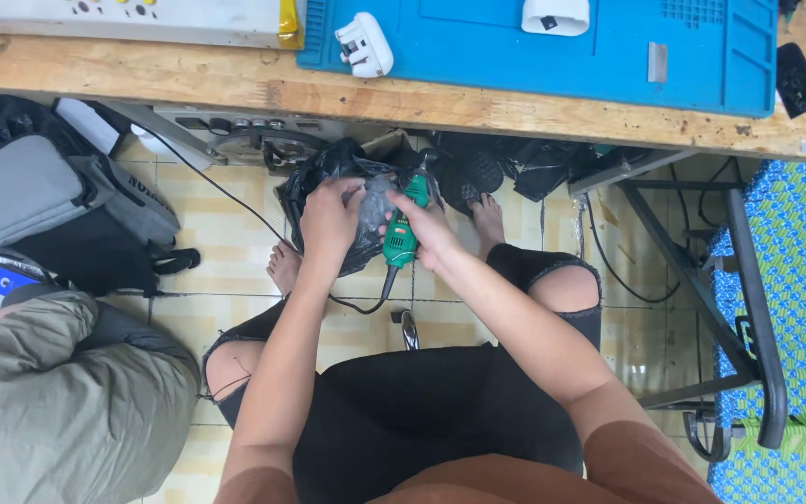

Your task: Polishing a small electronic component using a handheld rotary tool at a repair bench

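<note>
I look down past my lap under a wooden workbench. My right hand (pixel 431 229) grips a small green corded power tool (pixel 403 229), its black cable hanging down toward the floor. My left hand (pixel 328 217) holds a crumpled clear plastic bag (pixel 375 210) pressed against the tool's upper end. Both hands hover above a black plastic bag (pixel 324 173) lying on the tiled floor between my bare feet. Whether the tool's tip is inside the clear bag is hidden by my fingers.
The wooden bench edge (pixel 235 89) carries a blue work mat (pixel 534 47) with two white plug adapters (pixel 363 44). A grey and black backpack (pixel 58 210) lies at the left, beside another person's olive-trousered leg (pixel 58 411). A blue woven chair (pixel 790 308) stands on the right.
</note>
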